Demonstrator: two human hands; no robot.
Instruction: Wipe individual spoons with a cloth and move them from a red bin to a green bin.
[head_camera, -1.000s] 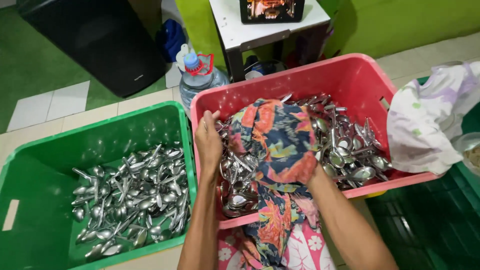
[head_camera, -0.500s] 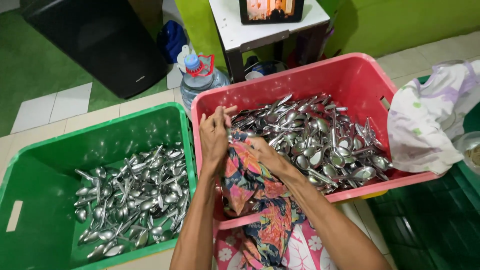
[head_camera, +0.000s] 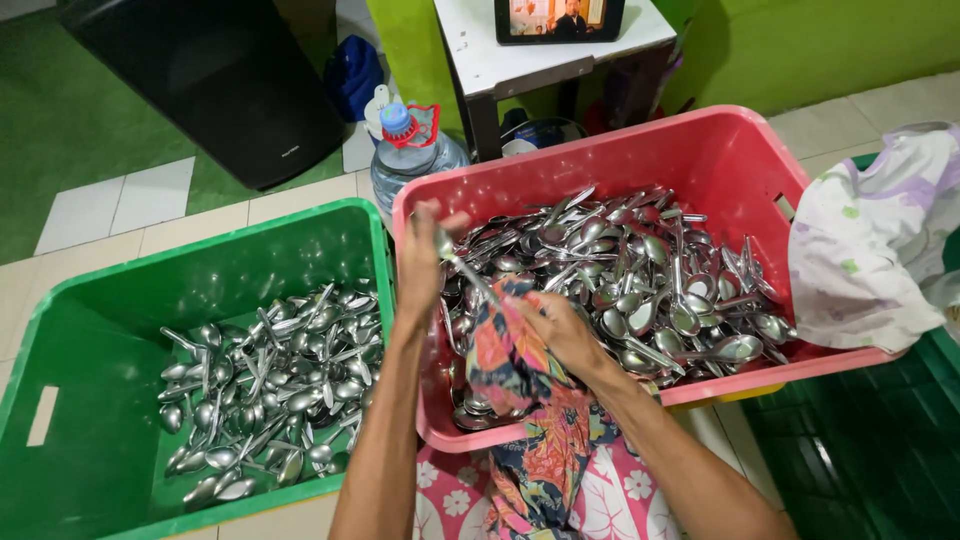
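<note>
Now left hand (head_camera: 420, 262) fingers clamp a spoon (head_camera: 462, 268); right hand (head_camera: 562, 335) fingers grip patterned cloth (head_camera: 505, 355).

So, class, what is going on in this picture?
A person is at two crates of metal spoons. The left hand holds up one spoon over the pink crate, while the right hand presses a patterned cloth around its handle. The pink crate is heaped with spoons; the green crate beside it holds a thinner layer.

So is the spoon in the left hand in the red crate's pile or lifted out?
Lifted out. The left hand holds the spoon above the pile in the red crate, while the right hand presses the patterned cloth around its handle.
</note>
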